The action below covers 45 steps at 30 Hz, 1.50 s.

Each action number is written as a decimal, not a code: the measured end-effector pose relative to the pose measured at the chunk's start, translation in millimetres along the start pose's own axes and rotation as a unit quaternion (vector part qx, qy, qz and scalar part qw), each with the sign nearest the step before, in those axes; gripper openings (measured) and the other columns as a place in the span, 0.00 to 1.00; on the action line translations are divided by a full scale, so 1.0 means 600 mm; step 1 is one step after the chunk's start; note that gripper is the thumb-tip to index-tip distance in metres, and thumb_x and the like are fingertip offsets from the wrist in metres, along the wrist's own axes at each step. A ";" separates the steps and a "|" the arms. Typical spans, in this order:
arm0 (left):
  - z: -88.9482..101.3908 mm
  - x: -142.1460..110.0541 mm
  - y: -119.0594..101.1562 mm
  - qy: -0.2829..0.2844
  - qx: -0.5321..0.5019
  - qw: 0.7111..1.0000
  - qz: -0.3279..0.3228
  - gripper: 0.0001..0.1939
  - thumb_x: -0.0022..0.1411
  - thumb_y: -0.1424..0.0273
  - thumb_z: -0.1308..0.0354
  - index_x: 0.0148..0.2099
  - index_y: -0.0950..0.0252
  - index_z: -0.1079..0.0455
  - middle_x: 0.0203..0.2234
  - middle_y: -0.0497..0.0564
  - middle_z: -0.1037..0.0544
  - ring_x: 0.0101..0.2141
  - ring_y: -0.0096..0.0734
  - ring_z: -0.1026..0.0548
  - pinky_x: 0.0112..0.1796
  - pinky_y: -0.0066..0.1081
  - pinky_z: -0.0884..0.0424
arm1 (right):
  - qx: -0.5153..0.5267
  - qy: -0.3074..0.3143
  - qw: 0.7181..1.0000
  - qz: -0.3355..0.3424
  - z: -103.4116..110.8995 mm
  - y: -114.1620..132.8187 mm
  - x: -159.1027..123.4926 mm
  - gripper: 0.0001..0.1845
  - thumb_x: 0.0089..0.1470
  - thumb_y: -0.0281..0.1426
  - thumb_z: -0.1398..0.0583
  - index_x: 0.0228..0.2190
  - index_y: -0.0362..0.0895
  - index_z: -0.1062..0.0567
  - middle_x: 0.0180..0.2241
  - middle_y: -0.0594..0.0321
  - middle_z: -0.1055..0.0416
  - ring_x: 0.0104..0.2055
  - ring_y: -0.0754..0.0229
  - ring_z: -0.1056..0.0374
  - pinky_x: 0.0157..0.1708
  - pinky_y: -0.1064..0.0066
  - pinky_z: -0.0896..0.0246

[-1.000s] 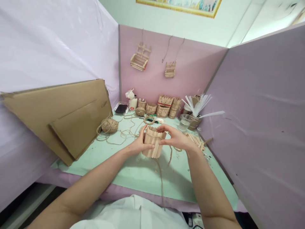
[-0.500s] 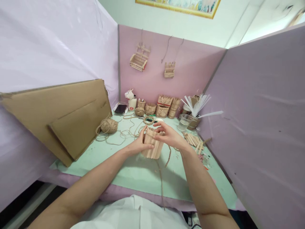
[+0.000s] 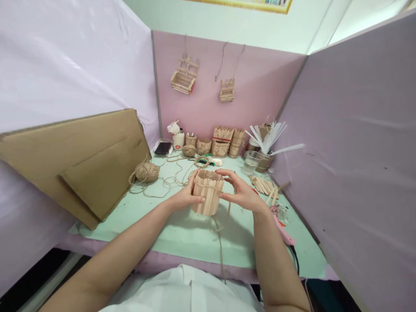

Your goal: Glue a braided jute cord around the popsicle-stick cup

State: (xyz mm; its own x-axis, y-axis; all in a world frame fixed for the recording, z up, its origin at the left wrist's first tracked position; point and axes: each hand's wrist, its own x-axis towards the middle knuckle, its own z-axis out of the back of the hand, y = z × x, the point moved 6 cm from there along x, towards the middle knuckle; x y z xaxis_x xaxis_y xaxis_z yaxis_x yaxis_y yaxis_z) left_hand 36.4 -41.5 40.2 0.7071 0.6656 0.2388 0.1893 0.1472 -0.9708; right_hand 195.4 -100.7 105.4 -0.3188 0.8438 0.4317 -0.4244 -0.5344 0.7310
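Observation:
I hold a small round basket made of upright wooden craft sticks (image 3: 208,193) just above the green table (image 3: 182,232). My left hand (image 3: 186,196) grips its left side, thumb across the front. My right hand (image 3: 238,191) cups the right side, fingers curled over the rim. A strand of jute twine (image 3: 221,242) hangs from the basket down toward my lap. A ball of jute twine (image 3: 144,172) lies to the left with loose loops around it.
Brown cardboard sheets (image 3: 81,160) lean on the left partition. Finished stick baskets (image 3: 222,143), a rabbit figure (image 3: 177,134) and a phone (image 3: 163,147) line the back wall. A glass (image 3: 251,162), loose sticks (image 3: 264,186) and a pink glue gun (image 3: 282,232) lie at right.
My right hand has moved from over the basket's top to its right side, and the basket now stands more upright. The view has shifted slightly, showing the glue gun.

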 end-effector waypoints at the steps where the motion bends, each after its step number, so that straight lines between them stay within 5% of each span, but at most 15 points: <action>1: 0.001 0.001 0.001 0.007 0.026 1.000 -0.007 0.64 0.44 0.62 0.30 0.68 0.54 0.77 0.66 0.61 0.53 0.63 0.50 0.48 0.59 0.49 0.47 | -0.004 0.004 1.000 0.010 -0.002 -0.001 -0.002 0.26 0.50 0.35 0.37 0.51 0.53 0.35 0.57 0.58 0.40 0.60 0.55 0.45 0.58 0.56 0.48; 7: 0.001 0.014 0.014 0.046 0.122 0.991 -0.005 0.69 0.40 0.65 0.29 0.67 0.54 0.80 0.67 0.60 0.59 0.64 0.47 0.50 0.60 0.46 0.50 | -0.059 0.010 0.998 0.034 -0.003 -0.009 -0.015 0.05 0.52 0.31 0.39 0.33 0.47 0.30 0.54 0.56 0.37 0.58 0.53 0.43 0.57 0.54 0.49; 13: 0.015 0.008 0.009 0.043 0.224 0.974 0.005 0.68 0.40 0.65 0.30 0.67 0.55 0.79 0.67 0.61 0.59 0.65 0.46 0.53 0.61 0.46 0.51 | -0.126 0.015 0.991 0.035 -0.020 -0.011 -0.020 0.04 0.52 0.28 0.41 0.32 0.47 0.32 0.53 0.57 0.36 0.59 0.53 0.44 0.60 0.52 0.58; 17: 0.025 -0.007 -0.041 -0.010 0.335 0.941 -0.047 0.65 0.43 0.57 0.31 0.68 0.58 0.77 0.66 0.64 0.58 0.65 0.48 0.57 0.60 0.49 0.53 | -0.143 0.021 0.989 0.033 -0.024 -0.007 -0.020 0.06 0.51 0.28 0.41 0.34 0.47 0.33 0.56 0.58 0.39 0.61 0.53 0.47 0.61 0.51 0.60; 20: 0.002 -0.016 -0.096 -0.045 0.443 0.888 -0.115 0.51 0.47 0.55 0.35 0.66 0.59 0.56 0.63 0.61 0.49 0.63 0.47 0.50 0.59 0.47 0.50 | -0.142 0.010 0.989 0.030 -0.022 -0.003 -0.022 0.12 0.50 0.28 0.41 0.38 0.48 0.34 0.59 0.56 0.46 0.63 0.52 0.52 0.61 0.52 0.57; 23: -0.046 -0.012 -0.120 0.007 0.541 0.830 -0.135 0.29 0.51 0.58 0.37 0.54 0.59 0.35 0.51 0.55 0.31 0.55 0.44 0.38 0.57 0.47 0.50 | -0.138 -0.023 0.990 0.014 -0.015 -0.005 -0.029 0.18 0.49 0.29 0.40 0.43 0.49 0.36 0.59 0.55 0.49 0.64 0.52 0.54 0.59 0.54 0.53; 27: -0.079 0.006 -0.113 0.044 0.602 0.789 -0.115 0.12 0.54 0.63 0.38 0.40 0.61 0.27 0.37 0.50 0.24 0.48 0.41 0.36 0.52 0.47 0.52 | -0.138 -0.058 0.989 -0.010 -0.004 -0.017 -0.046 0.18 0.47 0.29 0.39 0.41 0.49 0.36 0.48 0.58 0.41 0.54 0.54 0.43 0.53 0.57 0.44; 35: -0.080 0.024 -0.095 0.049 0.594 0.798 -0.087 0.06 0.56 0.65 0.40 0.33 0.63 0.27 0.31 0.49 0.23 0.43 0.39 0.37 0.47 0.43 0.53 | -0.061 -0.008 0.994 -0.089 -0.012 -0.048 -0.056 0.03 0.50 0.30 0.41 0.29 0.45 0.31 0.29 0.65 0.31 0.32 0.62 0.36 0.35 0.69 0.40; 45: -0.060 0.027 -0.099 0.077 0.568 0.817 -0.060 0.06 0.55 0.65 0.38 0.31 0.62 0.26 0.30 0.48 0.23 0.43 0.38 0.37 0.47 0.41 0.53 | -0.055 -0.044 0.991 -0.112 0.004 -0.053 -0.053 0.06 0.52 0.33 0.41 0.29 0.45 0.25 0.30 0.63 0.25 0.34 0.60 0.32 0.37 0.69 0.40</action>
State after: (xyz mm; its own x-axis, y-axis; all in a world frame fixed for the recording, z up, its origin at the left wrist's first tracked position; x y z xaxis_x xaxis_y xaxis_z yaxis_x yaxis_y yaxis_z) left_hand 61.2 -65.7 102.4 0.8243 0.5087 0.2486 -0.4285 0.8475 -0.3134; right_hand 221.5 -110.5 69.5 -0.1324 0.9406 0.3125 -0.5678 -0.3304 0.7539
